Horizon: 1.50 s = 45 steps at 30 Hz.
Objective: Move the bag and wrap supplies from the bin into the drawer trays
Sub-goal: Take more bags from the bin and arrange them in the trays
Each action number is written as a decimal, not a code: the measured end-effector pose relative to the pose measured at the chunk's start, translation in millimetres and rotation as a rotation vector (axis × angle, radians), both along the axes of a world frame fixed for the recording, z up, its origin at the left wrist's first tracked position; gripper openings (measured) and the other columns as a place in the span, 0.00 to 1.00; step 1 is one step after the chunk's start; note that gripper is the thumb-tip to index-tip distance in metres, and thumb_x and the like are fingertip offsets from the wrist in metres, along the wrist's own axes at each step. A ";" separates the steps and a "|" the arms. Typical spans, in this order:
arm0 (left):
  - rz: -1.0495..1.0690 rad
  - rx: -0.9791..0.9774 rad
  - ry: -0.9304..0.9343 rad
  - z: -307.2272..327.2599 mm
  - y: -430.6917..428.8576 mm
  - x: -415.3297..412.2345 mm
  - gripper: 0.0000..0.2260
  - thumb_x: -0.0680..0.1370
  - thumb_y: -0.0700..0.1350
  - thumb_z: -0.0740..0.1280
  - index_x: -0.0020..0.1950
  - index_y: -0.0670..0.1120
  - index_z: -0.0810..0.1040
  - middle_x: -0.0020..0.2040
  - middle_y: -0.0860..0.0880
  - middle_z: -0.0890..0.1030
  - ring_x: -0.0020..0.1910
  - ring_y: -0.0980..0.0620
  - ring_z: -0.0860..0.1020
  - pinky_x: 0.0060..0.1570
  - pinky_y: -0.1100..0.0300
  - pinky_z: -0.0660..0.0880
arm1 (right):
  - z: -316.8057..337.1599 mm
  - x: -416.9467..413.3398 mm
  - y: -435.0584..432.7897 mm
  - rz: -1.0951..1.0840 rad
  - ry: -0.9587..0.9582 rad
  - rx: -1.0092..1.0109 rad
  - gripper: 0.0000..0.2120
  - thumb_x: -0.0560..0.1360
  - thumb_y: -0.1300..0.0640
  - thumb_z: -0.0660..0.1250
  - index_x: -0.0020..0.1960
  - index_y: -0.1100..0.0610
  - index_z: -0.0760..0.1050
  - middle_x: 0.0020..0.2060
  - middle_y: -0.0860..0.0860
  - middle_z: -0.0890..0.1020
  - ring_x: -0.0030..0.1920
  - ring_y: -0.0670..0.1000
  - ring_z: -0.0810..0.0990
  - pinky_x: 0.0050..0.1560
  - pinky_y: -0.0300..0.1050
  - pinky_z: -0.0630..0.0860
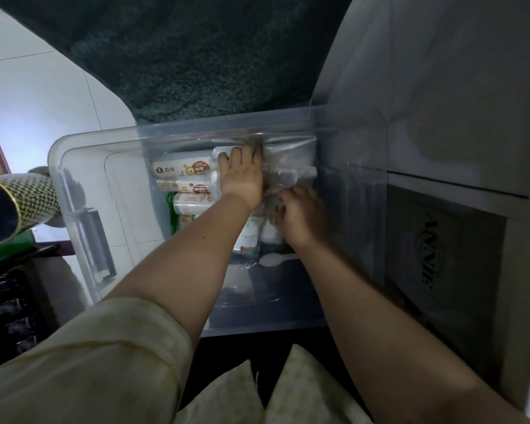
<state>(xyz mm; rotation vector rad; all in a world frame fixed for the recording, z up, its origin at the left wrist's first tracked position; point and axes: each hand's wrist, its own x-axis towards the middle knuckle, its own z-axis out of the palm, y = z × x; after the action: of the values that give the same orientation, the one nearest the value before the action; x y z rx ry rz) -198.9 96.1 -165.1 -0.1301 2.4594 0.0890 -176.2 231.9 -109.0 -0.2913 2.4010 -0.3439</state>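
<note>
- The clear bin stood on the white tiled floor, with its far edge against a dark green rug and a white cabinet on its right.
- The bag rolls, white with orange labels, lay side by side in the middle of the bin, just left of the hands.
- Clear plastic bags lay against the far wall of the bin, to the right of the rolls.
- The left hand reached to the far wall with its back up, lying over the rolls' right ends and the edge of the clear plastic bags. Blur hid its fingertips, so I cannot tell whether it gripped anything.
- The right hand was nearer, with its fingers curled onto a white pack that had an orange mark.
- A patterned tube lay outside the bin at the left.
</note>
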 end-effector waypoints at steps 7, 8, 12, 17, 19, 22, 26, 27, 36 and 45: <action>0.089 -0.021 -0.054 3.7 7.5 -4.9 0.30 0.66 0.40 0.68 0.68 0.46 0.66 0.61 0.42 0.66 0.61 0.39 0.63 0.65 0.44 0.59 | -3.9 4.2 7.0 -0.108 0.038 -0.073 0.11 0.69 0.62 0.64 0.49 0.62 0.79 0.48 0.61 0.80 0.51 0.64 0.75 0.49 0.56 0.73; 0.090 -0.013 -0.033 3.3 6.2 -3.2 0.27 0.66 0.40 0.68 0.65 0.46 0.68 0.61 0.41 0.66 0.62 0.39 0.63 0.66 0.44 0.58 | -4.3 4.9 7.7 -0.125 0.048 -0.077 0.10 0.69 0.63 0.65 0.49 0.63 0.79 0.48 0.61 0.80 0.51 0.64 0.75 0.49 0.55 0.73; -0.050 0.083 0.124 0.0 0.7 19.4 0.20 0.69 0.39 0.68 0.60 0.43 0.73 0.61 0.42 0.71 0.64 0.41 0.65 0.68 0.46 0.54 | -2.1 0.9 7.2 -0.181 0.029 -0.044 0.10 0.70 0.61 0.64 0.49 0.61 0.79 0.49 0.60 0.80 0.53 0.62 0.74 0.52 0.52 0.72; -0.083 0.119 0.138 0.6 2.8 41.2 0.20 0.68 0.41 0.69 0.60 0.46 0.74 0.56 0.47 0.79 0.59 0.45 0.74 0.66 0.51 0.60 | 3.6 -10.1 1.0 -0.151 0.000 -0.018 0.10 0.72 0.59 0.64 0.52 0.58 0.77 0.53 0.57 0.79 0.55 0.60 0.73 0.54 0.53 0.73; -0.066 0.139 0.113 6.1 6.1 39.2 0.21 0.68 0.40 0.68 0.61 0.46 0.74 0.56 0.46 0.79 0.58 0.45 0.74 0.64 0.52 0.61 | 8.8 -12.1 -0.2 -0.129 -0.003 -0.024 0.10 0.72 0.60 0.64 0.53 0.57 0.77 0.54 0.56 0.78 0.56 0.60 0.73 0.55 0.52 0.71; -0.062 0.167 0.134 22.7 4.5 29.6 0.19 0.68 0.40 0.67 0.59 0.47 0.75 0.55 0.47 0.79 0.58 0.45 0.74 0.60 0.52 0.61 | 23.4 -13.1 -0.3 -0.083 0.042 -0.059 0.12 0.71 0.60 0.65 0.54 0.58 0.77 0.54 0.57 0.79 0.56 0.60 0.73 0.56 0.53 0.71; -0.032 0.204 0.282 56.8 -10.4 25.8 0.17 0.70 0.40 0.67 0.59 0.49 0.77 0.54 0.47 0.81 0.56 0.44 0.75 0.58 0.52 0.59 | 54.7 -14.4 -2.2 -0.057 0.152 -0.143 0.11 0.68 0.59 0.67 0.50 0.58 0.78 0.50 0.56 0.80 0.53 0.60 0.74 0.52 0.54 0.72; -0.031 0.209 0.316 67.4 -15.6 27.3 0.16 0.71 0.40 0.67 0.59 0.48 0.77 0.53 0.47 0.81 0.54 0.44 0.76 0.57 0.52 0.60 | 64.3 -14.5 -2.2 -0.064 0.164 -0.174 0.12 0.67 0.60 0.68 0.50 0.59 0.79 0.50 0.57 0.80 0.53 0.60 0.74 0.53 0.54 0.73; -0.026 0.223 0.464 175.6 -43.4 63.6 0.13 0.72 0.43 0.68 0.56 0.48 0.78 0.48 0.47 0.81 0.49 0.43 0.77 0.48 0.53 0.61 | 173.8 9.3 -6.0 0.099 0.461 -0.313 0.12 0.66 0.61 0.70 0.49 0.59 0.80 0.47 0.56 0.80 0.52 0.61 0.76 0.50 0.55 0.74; -0.225 0.245 0.631 298.4 -65.2 101.6 0.11 0.73 0.47 0.66 0.55 0.50 0.78 0.51 0.48 0.81 0.52 0.44 0.77 0.47 0.53 0.67 | 283.4 102.5 -30.1 0.018 0.771 -0.199 0.10 0.67 0.65 0.67 0.48 0.61 0.80 0.47 0.57 0.81 0.50 0.61 0.77 0.46 0.55 0.74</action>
<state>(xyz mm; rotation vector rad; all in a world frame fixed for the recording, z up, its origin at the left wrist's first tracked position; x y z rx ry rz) -97.3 30.9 133.3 0.3311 3.0395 0.3809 -73.6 201.8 174.4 -0.6268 3.1164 -0.5367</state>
